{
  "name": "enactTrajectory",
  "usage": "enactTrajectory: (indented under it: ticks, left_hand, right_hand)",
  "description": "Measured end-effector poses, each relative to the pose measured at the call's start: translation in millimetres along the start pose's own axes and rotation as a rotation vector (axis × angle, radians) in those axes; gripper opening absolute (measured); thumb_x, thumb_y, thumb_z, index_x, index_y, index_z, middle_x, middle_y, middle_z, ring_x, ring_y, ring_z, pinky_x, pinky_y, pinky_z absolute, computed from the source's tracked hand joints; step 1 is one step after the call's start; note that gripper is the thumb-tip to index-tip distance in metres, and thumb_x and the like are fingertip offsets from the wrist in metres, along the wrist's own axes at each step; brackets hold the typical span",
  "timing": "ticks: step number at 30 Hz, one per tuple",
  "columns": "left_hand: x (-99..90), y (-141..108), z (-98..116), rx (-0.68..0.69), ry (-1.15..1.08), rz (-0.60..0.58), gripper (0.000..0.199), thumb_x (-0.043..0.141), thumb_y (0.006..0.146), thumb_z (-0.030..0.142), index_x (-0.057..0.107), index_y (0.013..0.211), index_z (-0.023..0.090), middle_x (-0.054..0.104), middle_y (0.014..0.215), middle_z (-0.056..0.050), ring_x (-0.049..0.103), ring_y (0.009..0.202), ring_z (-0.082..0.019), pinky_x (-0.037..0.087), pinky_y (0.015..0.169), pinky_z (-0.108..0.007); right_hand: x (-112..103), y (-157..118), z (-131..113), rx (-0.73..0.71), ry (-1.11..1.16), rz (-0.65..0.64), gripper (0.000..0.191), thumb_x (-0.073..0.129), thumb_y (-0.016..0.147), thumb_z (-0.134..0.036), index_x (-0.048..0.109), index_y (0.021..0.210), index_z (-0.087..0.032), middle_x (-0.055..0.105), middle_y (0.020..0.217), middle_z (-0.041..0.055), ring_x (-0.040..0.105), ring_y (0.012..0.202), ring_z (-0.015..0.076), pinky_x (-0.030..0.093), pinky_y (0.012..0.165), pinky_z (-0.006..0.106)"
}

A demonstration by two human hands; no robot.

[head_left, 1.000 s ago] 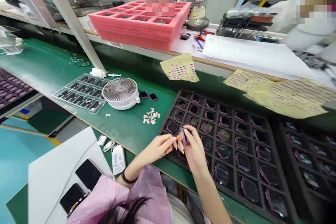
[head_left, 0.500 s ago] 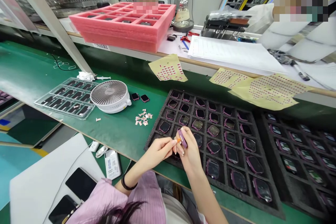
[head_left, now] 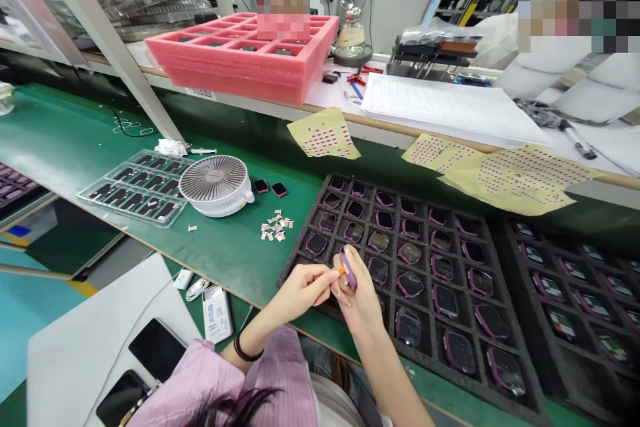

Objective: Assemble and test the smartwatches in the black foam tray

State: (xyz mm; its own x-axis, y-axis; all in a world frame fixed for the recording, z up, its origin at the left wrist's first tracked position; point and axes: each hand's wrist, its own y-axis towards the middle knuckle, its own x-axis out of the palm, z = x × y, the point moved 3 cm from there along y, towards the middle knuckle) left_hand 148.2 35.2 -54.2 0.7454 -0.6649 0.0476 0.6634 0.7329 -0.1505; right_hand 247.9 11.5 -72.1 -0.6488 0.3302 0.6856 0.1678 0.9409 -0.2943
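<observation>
While I work right over the foam, right hand (head_left: 363,290): narrow pinch, thumb and fingers closed on a small purple-rimmed watch case (head_left: 349,269), held up on its edge.
Left hand (head_left: 303,290): another narrow pinch, this one on a tiny orange-tipped piece (head_left: 341,270), its tip right at the watch case; too small for me to say exactly what it is.
Watch case position: up in the air between my hands, above the left side of a black foam tray (head_left: 300,255).
Under my hands: that tray's square compartments, filled with more purple-rimmed watch cases (head_left: 410,285).
To the right: a second black foam tray (head_left: 510,240), just beside the first.
Green bench mat (head_left: 235,260): a round white desk fan (head_left: 215,185), a clear plastic tray of black parts (head_left: 127,190), and a small heap of white tags (head_left: 274,225).
Farther up: yellow sheets dotted with red stickers (head_left: 323,135), then a stacked pink foam tray (head_left: 240,73) on the far shelf.
By my left arm: a white box (head_left: 217,313) and a black phone (head_left: 157,350) on a white sheet.
</observation>
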Motion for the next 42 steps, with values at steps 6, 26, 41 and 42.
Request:
enactTrajectory:
  ticks: [6,26,41,42]
  left_hand:
    - [1.8,-1.0,-4.5,-0.003,-0.054,0.009,0.046,0.047,0.085,0.054,0.054,0.064,0.013,0.037,0.041,0.008,0.026,0.038,-0.004,0.021,0.042,-0.020]
    - [-48.5,-19.6,1.2,0.060,0.148,0.509,0.034,0.046,0.086,0.043,0.041,0.064,0.018,0.038,0.052,0.007,0.033,0.048,-0.006,0.026,0.050,-0.021]
    - [-106.4,-22.0,-10.2,-0.178,0.936,0.801,0.031,0.040,0.092,0.043,0.056,0.099,0.018,0.068,0.086,-0.008,0.065,0.080,-0.023,0.043,0.066,-0.028]
    - [-105.8,-22.4,-8.3,-0.165,0.934,0.797,0.030,0.040,0.092,0.043,0.057,0.098,0.018,0.068,0.086,-0.008,0.065,0.079,-0.023,0.043,0.066,-0.028]
  right_hand:
    - [0.2,-1.3,1.7,0.019,0.033,0.085,0.035,0.075,0.066,-0.036,0.044,0.077,-0.022,0.038,0.053,-0.0109,0.021,0.034,0.0014,0.016,0.028,0.010]
    - [-35.3,2.3,-6.1,-0.389,-0.541,0.248,0.044,0.071,0.069,-0.047,0.050,0.097,-0.021,0.059,0.086,0.0007,0.057,0.069,0.0142,0.047,0.062,0.026]
    - [-19.2,10.5,46.2,-0.741,-1.448,-0.235,0.046,0.036,0.088,-0.060,0.061,0.094,-0.020,0.067,0.091,0.0111,0.065,0.085,0.0266,0.052,0.073,0.040]
    - [-16.8,5.1,42.4,-0.824,-1.487,-0.248,0.045,0.036,0.090,-0.057,0.061,0.098,-0.020,0.065,0.097,0.0123,0.063,0.089,0.0272,0.051,0.075,0.042]
